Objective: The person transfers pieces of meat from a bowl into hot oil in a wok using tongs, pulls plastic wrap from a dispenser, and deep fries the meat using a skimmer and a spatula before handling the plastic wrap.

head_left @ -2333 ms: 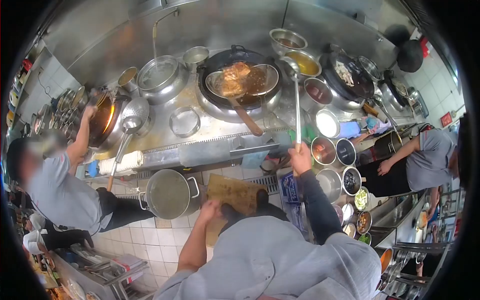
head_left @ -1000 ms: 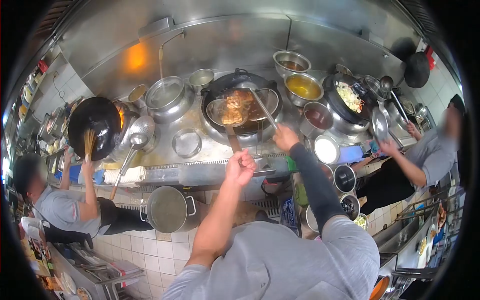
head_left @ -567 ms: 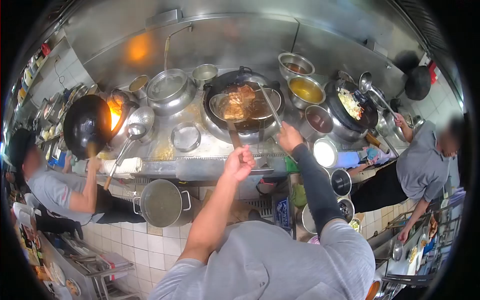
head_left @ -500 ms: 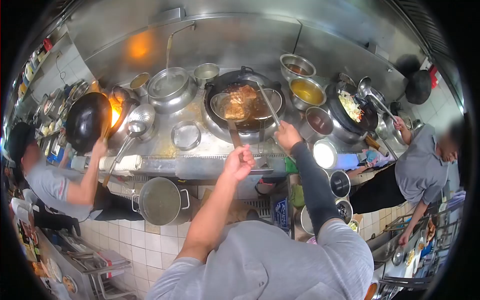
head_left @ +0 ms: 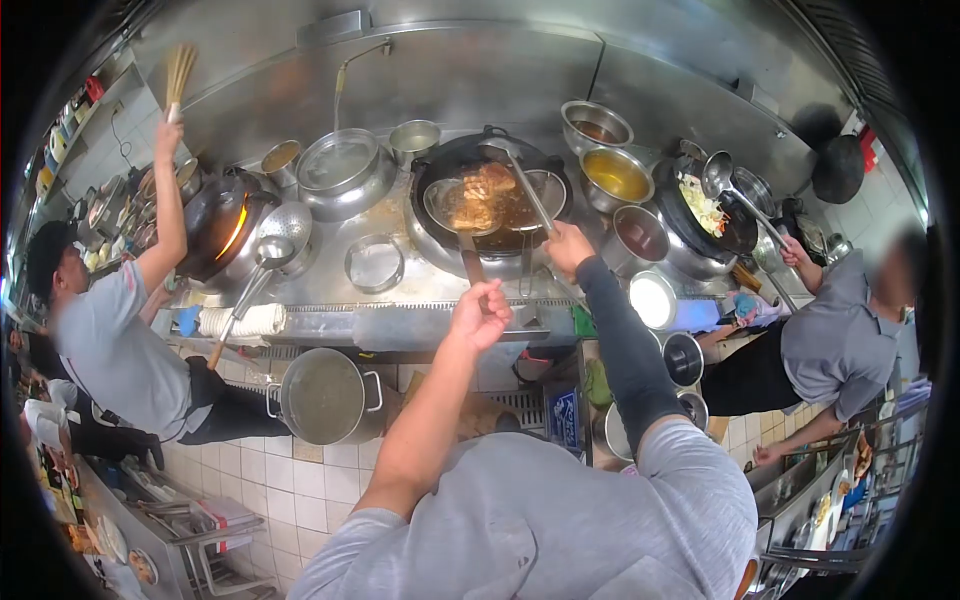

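Observation:
My left hand (head_left: 481, 315) is closed round the wooden handle of a wire strainer (head_left: 434, 207), which sits in a wok (head_left: 420, 160) of dark liquid. Browned pieces of food (head_left: 480, 195) lie in the strainer. In my right hand (head_left: 568, 249) is the long metal handle of a ladle (head_left: 529, 192); its head is at the far side of the wok, above the food. A second mesh piece (head_left: 545, 192) shows at the wok's right side.
Metal bowls of yellow liquid (head_left: 617, 180) and brown liquid (head_left: 597, 128) stand right of the wok. A lidded pot (head_left: 340, 165) and a metal ring (head_left: 374, 264) are left. One co-worker (head_left: 130, 330) raises a bamboo brush (head_left: 180, 75); another (head_left: 840, 310) holds a ladle over vegetables (head_left: 702, 207).
My ladle's head has moved up and left to the wok's far side. The left co-worker's wok has been lowered from its tilt, and that person's arm now lifts a brush.

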A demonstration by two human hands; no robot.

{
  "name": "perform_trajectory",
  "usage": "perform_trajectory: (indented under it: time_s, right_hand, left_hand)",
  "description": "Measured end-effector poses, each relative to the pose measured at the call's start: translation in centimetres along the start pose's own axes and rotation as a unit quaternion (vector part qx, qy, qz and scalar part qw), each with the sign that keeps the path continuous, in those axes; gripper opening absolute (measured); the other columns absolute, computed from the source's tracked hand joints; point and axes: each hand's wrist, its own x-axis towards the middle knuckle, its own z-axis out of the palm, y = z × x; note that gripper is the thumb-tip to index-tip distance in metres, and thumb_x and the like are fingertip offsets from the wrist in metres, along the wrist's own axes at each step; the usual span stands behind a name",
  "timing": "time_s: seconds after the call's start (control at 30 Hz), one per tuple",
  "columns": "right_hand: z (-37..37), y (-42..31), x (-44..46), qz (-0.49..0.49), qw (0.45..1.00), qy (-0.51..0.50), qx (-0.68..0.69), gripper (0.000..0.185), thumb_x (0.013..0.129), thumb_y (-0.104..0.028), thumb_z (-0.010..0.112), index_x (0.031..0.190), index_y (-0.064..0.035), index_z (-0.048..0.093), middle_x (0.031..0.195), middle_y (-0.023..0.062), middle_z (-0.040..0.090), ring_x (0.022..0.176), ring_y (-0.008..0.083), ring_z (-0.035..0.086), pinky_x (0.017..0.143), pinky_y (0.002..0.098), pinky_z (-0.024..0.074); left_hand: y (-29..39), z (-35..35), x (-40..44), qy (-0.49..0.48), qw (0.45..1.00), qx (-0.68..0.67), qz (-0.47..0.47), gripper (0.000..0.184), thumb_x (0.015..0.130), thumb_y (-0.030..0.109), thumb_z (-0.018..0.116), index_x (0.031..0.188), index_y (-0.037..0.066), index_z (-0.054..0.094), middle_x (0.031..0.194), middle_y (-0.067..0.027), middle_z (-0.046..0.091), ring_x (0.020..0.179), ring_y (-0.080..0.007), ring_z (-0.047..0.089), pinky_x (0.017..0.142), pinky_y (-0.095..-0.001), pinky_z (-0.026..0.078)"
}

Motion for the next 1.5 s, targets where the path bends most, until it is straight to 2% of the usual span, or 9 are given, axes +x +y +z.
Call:
perform_trajectory:
  time_s: [0.53, 0.6, 0.73, 0.77, 0.8, 0.9, 1.07, 1.2, 1.5]
  right_hand:
    - [1.8, 2.9, -0.9, -0.009, 0.999, 0.034, 0.025, 0.039, 0.074, -0.015, 0.059, 0.109, 0.0003, 0.058, 0.098, 0.0275, 0.063, 0.099, 0.0433, 0.060, 0.084, 0.0452, 0.0483]
    - [3.1, 5.6, 0.3, -0.083, 0.995, 0.050, -0.019, 0.024, 0.079, -0.012, 0.060, 0.100, -0.0002, 0.056, 0.065, 0.0118, 0.057, 0.045, 0.0198, 0.054, 0.042, 0.0364, 0.0423]
    - [2.8, 7.1, 1.9, -0.040, 0.996, 0.054, -0.060, 0.021, 0.079, -0.010, 0.058, 0.097, -0.0001, 0.054, 0.063, 0.0115, 0.056, 0.044, 0.0208, 0.054, 0.041, 0.0368, 0.0423]
    - [1.4, 4.9, 0.5, 0.006, 0.999, 0.005, -0.035, 0.047, 0.075, -0.019, 0.063, 0.115, 0.0029, 0.055, 0.100, 0.0262, 0.065, 0.102, 0.0444, 0.059, 0.088, 0.0442, 0.0482]
    - [1.3, 5.1, 0.3, 0.005, 0.999, 0.004, -0.035, 0.047, 0.075, -0.019, 0.063, 0.115, 0.0029, 0.055, 0.100, 0.0262, 0.065, 0.102, 0.0444, 0.059, 0.088, 0.0442, 0.0482]
    - [1.1, 4.6, -2.4, -0.115, 0.990, 0.059, -0.056, 0.047, 0.079, -0.016, 0.062, 0.121, 0.0001, 0.053, 0.084, 0.0203, 0.066, 0.078, 0.0389, 0.066, 0.069, 0.0433, 0.0530]
    - [1.0, 0.3, -6.2, 0.030, 0.981, -0.073, 0.176, 0.036, 0.084, -0.008, 0.058, 0.120, -0.0055, 0.052, 0.058, 0.0034, 0.047, 0.036, 0.0140, 0.044, 0.033, 0.0317, 0.0354]
    - [4.0, 2.2, -2.6, 0.024, 0.990, -0.066, 0.126, 0.017, 0.083, -0.008, 0.058, 0.097, -0.0021, 0.053, 0.062, 0.0061, 0.052, 0.045, 0.0144, 0.051, 0.037, 0.0339, 0.0392]
    - [4.4, 2.0, -4.0, 0.004, 0.992, -0.082, 0.100, 0.027, 0.083, -0.009, 0.060, 0.108, -0.0036, 0.052, 0.066, 0.0074, 0.055, 0.044, 0.0157, 0.053, 0.037, 0.0333, 0.0399]
  left_hand:
    - [0.1, -0.5, 1.0, 0.015, 0.999, -0.039, 0.021, 0.016, 0.083, 0.002, 0.055, 0.099, 0.002, 0.051, 0.062, 0.0028, 0.042, 0.051, -0.0081, 0.040, 0.051, -0.0246, 0.035]
    - [-0.2, -0.6, 1.1, 0.010, 0.999, -0.047, 0.019, 0.017, 0.082, 0.001, 0.055, 0.098, 0.003, 0.051, 0.063, 0.0023, 0.043, 0.051, -0.0081, 0.041, 0.051, -0.0248, 0.036]
    - [0.2, -0.6, 1.7, 0.008, 0.999, -0.047, 0.014, 0.019, 0.081, 0.000, 0.055, 0.100, 0.003, 0.050, 0.064, 0.0016, 0.045, 0.052, -0.0086, 0.042, 0.052, -0.0254, 0.037]
    - [0.0, -1.0, 1.5, 0.007, 0.999, -0.044, 0.013, 0.020, 0.081, 0.000, 0.055, 0.100, 0.004, 0.049, 0.063, 0.0016, 0.045, 0.052, -0.0088, 0.042, 0.052, -0.0256, 0.037]
    - [0.0, -1.1, 1.6, 0.004, 0.999, -0.040, 0.014, 0.021, 0.080, 0.000, 0.055, 0.100, 0.004, 0.048, 0.062, 0.0014, 0.044, 0.051, -0.0091, 0.041, 0.052, -0.0259, 0.037]
    - [-0.1, -0.9, 1.5, 0.005, 0.999, -0.039, 0.009, 0.022, 0.079, 0.000, 0.056, 0.099, 0.003, 0.048, 0.062, 0.0014, 0.044, 0.051, -0.0094, 0.041, 0.052, -0.0260, 0.037]
    - [0.3, -0.1, 1.4, 0.001, 0.999, -0.040, -0.001, 0.023, 0.080, 0.000, 0.056, 0.100, 0.004, 0.046, 0.061, 0.0012, 0.043, 0.051, -0.0098, 0.041, 0.052, -0.0264, 0.037]
    - [-0.4, 0.0, 1.5, 0.005, 0.999, -0.046, -0.007, 0.024, 0.080, 0.000, 0.055, 0.101, 0.004, 0.045, 0.060, 0.0013, 0.042, 0.051, -0.0101, 0.041, 0.052, -0.0267, 0.037]
    - [0.2, 1.5, 0.7, 0.000, 1.000, -0.018, 0.002, 0.011, 0.084, 0.003, 0.054, 0.078, 0.006, 0.046, 0.061, 0.0016, 0.043, 0.052, -0.0090, 0.040, 0.052, -0.0249, 0.037]
